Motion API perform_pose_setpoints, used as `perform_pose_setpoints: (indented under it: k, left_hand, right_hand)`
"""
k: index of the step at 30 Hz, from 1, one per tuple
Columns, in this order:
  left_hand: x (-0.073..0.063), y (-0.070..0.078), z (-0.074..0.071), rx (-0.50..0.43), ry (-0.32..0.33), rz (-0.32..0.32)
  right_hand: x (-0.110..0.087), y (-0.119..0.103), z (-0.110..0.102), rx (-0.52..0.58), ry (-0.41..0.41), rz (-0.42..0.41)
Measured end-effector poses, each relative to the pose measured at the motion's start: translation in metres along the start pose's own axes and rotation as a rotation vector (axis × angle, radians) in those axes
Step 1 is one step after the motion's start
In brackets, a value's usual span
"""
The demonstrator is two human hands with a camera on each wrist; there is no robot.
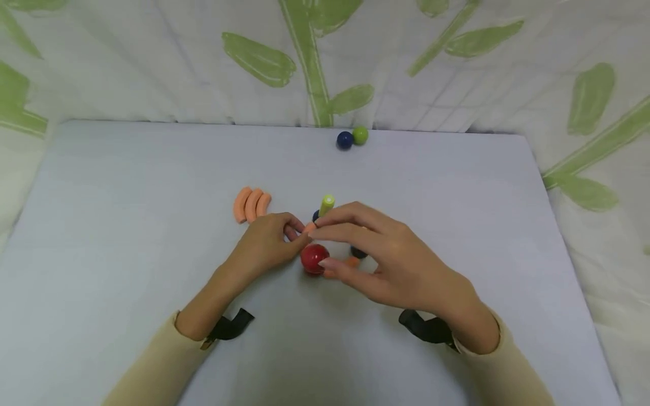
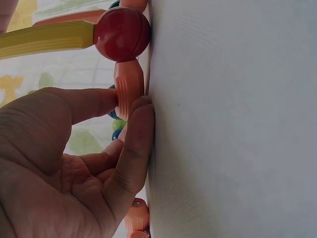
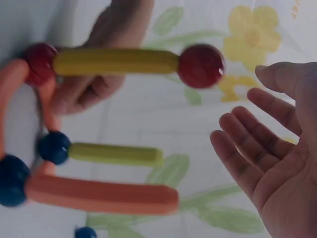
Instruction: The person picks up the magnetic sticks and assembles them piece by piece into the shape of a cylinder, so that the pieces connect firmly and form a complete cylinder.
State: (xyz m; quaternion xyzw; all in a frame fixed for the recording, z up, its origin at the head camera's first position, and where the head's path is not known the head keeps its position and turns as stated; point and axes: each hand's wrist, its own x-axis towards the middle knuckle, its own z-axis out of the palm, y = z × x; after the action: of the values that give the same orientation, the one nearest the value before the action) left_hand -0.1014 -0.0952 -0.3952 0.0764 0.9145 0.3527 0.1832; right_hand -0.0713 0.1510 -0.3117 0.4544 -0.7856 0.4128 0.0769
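Note:
My left hand [image 1: 269, 239] pinches a curved orange stick [image 2: 130, 79] between thumb and fingers, low against the white table. That stick meets a red ball [image 2: 123, 33] at the base of a small ball-and-stick frame. A yellow stick [image 3: 116, 61] stands up from this ball, topped by a second red ball [image 3: 201, 66]. Blue balls [image 3: 53, 148] at other corners bear an upright yellow-green stick [image 3: 116, 154] and an upright orange stick [image 3: 104, 195]. My right hand [image 1: 396, 254], fingers spread and relaxed, hovers over the frame, apart from the upper red ball in the right wrist view.
Three curved orange sticks [image 1: 251, 204] lie side by side left of the frame. A navy ball [image 1: 345, 140] and a green ball [image 1: 360, 135] sit together by the table's far edge. Behind that edge hangs a white curtain [image 1: 203, 101] with green leaf prints.

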Motion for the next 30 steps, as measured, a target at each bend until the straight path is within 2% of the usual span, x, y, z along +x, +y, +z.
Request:
perform_pose_setpoints:
  k: [6,10,14,20,22,25,30]
  left_hand:
    - [0.001,0.003,0.003,0.011,0.014,-0.006]
    - [0.001,0.004,0.004,0.009,0.014,-0.015]
    - [0.0,0.003,0.003,0.015,0.004,-0.028]
    - [0.0,0.003,0.002,0.016,-0.016,-0.043]
    - [0.0,0.003,0.002,0.014,-0.015,-0.044]
    - [0.0,0.003,0.002,0.009,-0.014,-0.043]
    - [0.0,0.002,0.003,0.004,-0.02,-0.049]
  right_hand:
    - [0.013,0.018,-0.029,0.073,0.124,0.028]
    - [0.022,0.038,-0.044,0.131,0.151,0.072]
    - [0.031,0.057,-0.05,0.148,0.17,0.134]
    - [0.036,0.082,-0.046,0.231,0.203,0.192]
    - [0.039,0.091,-0.043,0.205,0.198,0.207]
    - [0.045,0.11,-0.04,0.119,0.164,0.277]
    - [0.054,0.143,-0.028,-0.068,0.037,0.416]
